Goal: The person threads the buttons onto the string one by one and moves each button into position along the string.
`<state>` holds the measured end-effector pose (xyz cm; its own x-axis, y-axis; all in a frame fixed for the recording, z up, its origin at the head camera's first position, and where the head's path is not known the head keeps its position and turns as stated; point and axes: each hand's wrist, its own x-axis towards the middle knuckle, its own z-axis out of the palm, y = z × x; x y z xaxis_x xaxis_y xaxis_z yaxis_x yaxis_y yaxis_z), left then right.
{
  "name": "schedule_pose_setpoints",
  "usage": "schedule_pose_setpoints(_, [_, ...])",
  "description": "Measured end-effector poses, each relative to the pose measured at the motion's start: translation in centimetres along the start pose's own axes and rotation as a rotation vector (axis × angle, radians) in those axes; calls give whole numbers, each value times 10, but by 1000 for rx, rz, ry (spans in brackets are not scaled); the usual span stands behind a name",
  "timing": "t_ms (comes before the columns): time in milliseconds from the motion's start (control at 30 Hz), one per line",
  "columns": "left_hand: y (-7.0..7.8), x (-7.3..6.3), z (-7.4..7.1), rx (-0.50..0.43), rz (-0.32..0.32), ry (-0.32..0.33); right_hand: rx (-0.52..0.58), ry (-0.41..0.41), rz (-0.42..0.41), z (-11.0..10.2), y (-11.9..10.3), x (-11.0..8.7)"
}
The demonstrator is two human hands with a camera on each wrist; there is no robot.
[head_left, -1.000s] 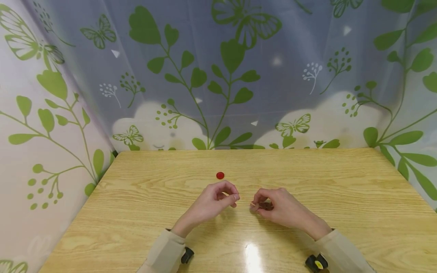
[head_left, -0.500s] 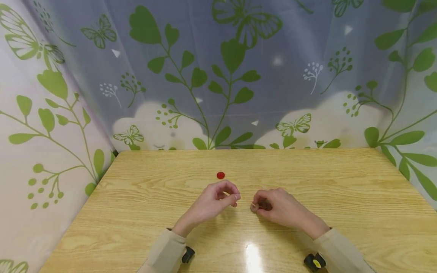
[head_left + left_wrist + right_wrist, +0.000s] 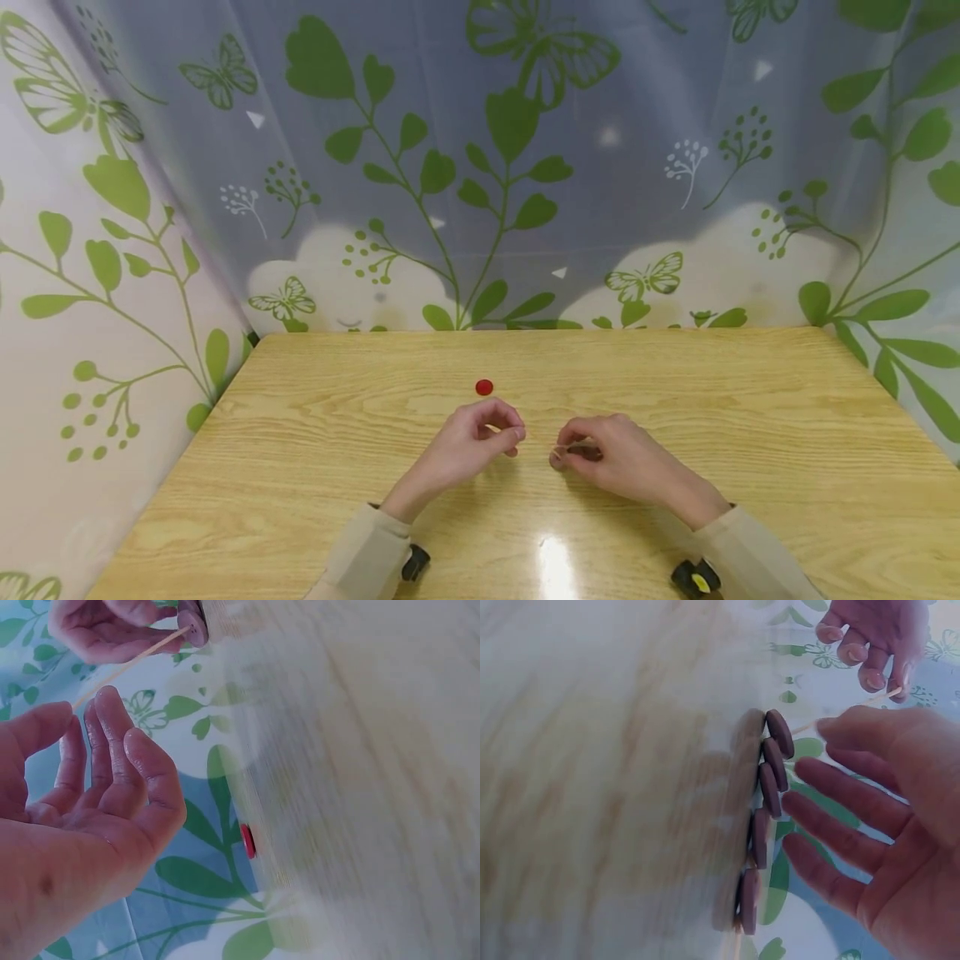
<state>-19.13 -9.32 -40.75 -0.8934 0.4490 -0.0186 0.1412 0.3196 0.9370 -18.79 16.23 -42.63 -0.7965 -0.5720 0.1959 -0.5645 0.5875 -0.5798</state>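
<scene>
Several brown round buttons (image 3: 778, 733) stand in a row under my right hand (image 3: 626, 458), threaded on a thin tan string (image 3: 127, 667). The string enters a hole in the front button (image 3: 196, 630) and runs across the gap to my left hand (image 3: 468, 446). Thumb and fingertip of the left hand pinch its end, the other fingers loosely bent. My right thumb and index finger pinch the string close beside the front button; the remaining fingers hang beside the row. Beyond the left hand a red button (image 3: 484, 387) lies flat on the table.
The wooden table (image 3: 360, 375) reaches back to a curtain (image 3: 585, 192) printed with leaves and butterflies. Black wrist straps (image 3: 693, 577) sit by both sleeves. A bright reflection lies on the tabletop near the front.
Both hands stay nearly in place. The right fingertips shift slightly around the front button and string. The red button has not moved.
</scene>
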Motion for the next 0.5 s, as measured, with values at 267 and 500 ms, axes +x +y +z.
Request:
schedule_pose_setpoints(267, [-2,2,2,-89,-32,-2,146,95,-53,0,-11,1])
schedule_pose_setpoints(500, [-2,3,4,-127,-77,-21,49,217,-135,4,-18,6])
